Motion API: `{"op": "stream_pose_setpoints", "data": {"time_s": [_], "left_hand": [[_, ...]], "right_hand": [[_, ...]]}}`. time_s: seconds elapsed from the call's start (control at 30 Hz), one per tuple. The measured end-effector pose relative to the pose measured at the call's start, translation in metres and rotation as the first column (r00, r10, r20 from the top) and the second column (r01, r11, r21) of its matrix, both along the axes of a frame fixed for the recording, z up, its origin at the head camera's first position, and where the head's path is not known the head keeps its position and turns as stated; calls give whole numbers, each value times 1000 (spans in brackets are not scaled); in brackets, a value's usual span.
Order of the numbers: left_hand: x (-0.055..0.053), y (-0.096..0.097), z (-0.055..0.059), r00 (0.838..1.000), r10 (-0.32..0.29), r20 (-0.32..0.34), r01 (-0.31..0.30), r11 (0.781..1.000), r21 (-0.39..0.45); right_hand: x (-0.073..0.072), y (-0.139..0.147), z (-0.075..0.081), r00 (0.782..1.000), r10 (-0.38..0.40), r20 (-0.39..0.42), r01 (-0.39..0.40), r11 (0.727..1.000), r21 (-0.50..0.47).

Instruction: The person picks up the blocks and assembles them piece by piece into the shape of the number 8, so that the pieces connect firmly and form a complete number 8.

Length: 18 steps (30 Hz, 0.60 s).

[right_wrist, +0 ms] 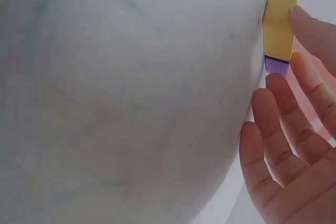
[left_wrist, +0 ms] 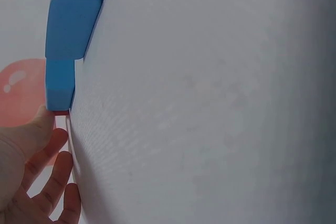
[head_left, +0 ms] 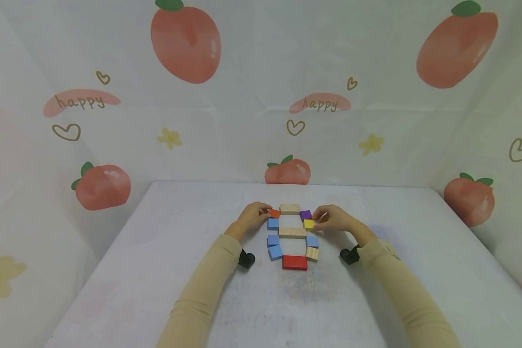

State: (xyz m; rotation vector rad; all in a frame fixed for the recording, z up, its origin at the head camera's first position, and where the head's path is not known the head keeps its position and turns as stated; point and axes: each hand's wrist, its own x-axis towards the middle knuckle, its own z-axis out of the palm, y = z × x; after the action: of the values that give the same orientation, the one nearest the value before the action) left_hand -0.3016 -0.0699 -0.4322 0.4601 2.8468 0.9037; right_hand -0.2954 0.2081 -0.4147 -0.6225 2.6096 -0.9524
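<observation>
In the head view, small blocks lie in a ladder-like outline on the white table. At its far left corner my left hand (head_left: 253,216) has its fingertips right at an orange block (head_left: 274,213). Blue blocks (left_wrist: 61,85) stand in line beside its thumb in the left wrist view. My right hand (head_left: 334,219) is at the far right side, its thumb against a yellow block (right_wrist: 281,19). Its index finger comes close to a purple block (head_left: 306,215) just beyond. The fingers of both hands are loosely bent and spread.
Natural wood planks form the far bar (head_left: 289,209) and middle bar (head_left: 292,233). A red block (head_left: 295,262) closes the near end. Blue blocks (head_left: 275,253) and a striped wood block (head_left: 312,254) line the sides. A fruit-printed curtain (head_left: 252,96) hangs behind the table (head_left: 156,280).
</observation>
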Motion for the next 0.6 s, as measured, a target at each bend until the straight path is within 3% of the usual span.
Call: {"op": "stream_pose_setpoints", "data": {"time_s": [0.33, 0.6], "left_hand": [[-1, -1, 0, 1000, -3, -18, 3, 1000, -2], [-1, -1, 0, 1000, -8, -19, 8, 1000, 0]], "right_hand": [[-16, 4, -2, 999, -5, -37, 4, 999, -41], [-26, -4, 0, 998, -43, 42, 43, 999, -12]]}}
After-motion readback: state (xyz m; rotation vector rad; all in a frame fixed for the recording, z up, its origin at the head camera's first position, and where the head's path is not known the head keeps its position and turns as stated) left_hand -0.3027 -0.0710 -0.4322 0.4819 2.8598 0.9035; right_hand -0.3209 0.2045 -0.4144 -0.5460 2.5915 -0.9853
